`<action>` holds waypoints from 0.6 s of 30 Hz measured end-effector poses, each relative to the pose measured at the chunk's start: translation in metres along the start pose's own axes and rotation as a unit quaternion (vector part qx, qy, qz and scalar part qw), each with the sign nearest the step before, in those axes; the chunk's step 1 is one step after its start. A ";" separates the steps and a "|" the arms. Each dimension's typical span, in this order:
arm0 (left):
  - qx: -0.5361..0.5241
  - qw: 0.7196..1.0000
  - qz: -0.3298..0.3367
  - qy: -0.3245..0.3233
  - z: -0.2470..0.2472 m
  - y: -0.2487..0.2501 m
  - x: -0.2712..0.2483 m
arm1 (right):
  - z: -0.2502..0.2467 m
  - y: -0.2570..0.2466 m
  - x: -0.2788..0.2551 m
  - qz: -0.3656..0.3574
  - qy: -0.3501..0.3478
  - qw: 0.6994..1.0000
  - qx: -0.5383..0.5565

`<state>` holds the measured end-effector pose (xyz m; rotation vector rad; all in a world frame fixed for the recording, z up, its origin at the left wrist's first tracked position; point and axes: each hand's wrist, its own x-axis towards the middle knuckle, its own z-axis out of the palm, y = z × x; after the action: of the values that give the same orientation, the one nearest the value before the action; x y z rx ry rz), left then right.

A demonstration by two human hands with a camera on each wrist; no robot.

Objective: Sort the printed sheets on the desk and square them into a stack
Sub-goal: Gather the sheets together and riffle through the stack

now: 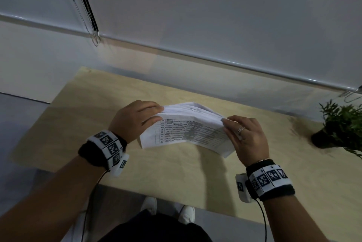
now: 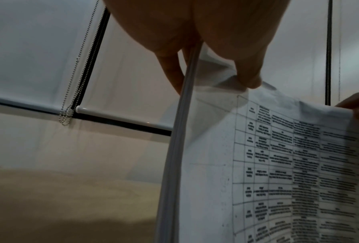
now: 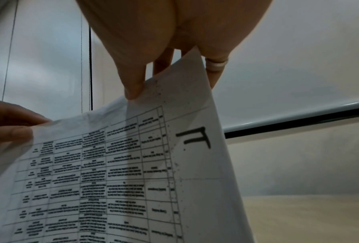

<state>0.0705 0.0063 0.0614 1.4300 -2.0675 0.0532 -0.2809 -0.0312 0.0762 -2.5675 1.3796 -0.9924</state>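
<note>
Above the pale wooden table (image 1: 101, 116), with a potted plant (image 1: 340, 124) off at its right end, a bundle of printed sheets (image 1: 188, 132) is held upright in the air, its lower edge just over the tabletop. The left hand (image 1: 135, 120) and the right hand (image 1: 248, 138) each pinch an upper corner, thumb in front and fingers (image 3: 133, 87) curled behind. This looks like the squaring step: the next move likely calls for loosening the pinch and tapping the lower edge on the table so the sheets drop level.
</note>
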 end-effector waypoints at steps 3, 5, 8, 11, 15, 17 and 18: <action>0.022 0.999 -0.026 -0.022 -0.007 0.010 0.007 | -0.001 -0.001 -0.001 0.007 -0.011 1.000 -0.009; 0.024 0.998 -0.044 -0.043 -0.010 0.014 0.014 | -0.002 -0.001 0.000 0.033 -0.037 0.999 -0.023; 0.030 0.997 -0.012 -0.074 -0.010 0.013 0.017 | -0.003 0.001 0.002 0.044 -0.056 0.997 -0.028; 0.029 0.989 -0.029 -0.143 -0.012 0.013 0.023 | -0.004 0.002 0.003 0.058 -0.071 0.996 -0.020; 0.091 0.972 -0.060 -0.207 -0.016 0.015 0.033 | -0.009 -0.004 0.008 0.123 -0.118 0.985 -0.018; 0.115 0.981 -0.015 -0.156 -0.019 0.017 0.034 | -0.015 -0.005 0.011 0.124 -0.123 0.984 -0.035; 0.117 0.982 -0.012 -0.149 -0.018 0.018 0.034 | -0.017 -0.005 0.012 0.125 -0.128 0.983 -0.045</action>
<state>0.0564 -0.0080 0.0988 1.6904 -2.3476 0.0774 -0.2824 -0.0337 0.0977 -2.3951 1.6479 -0.5531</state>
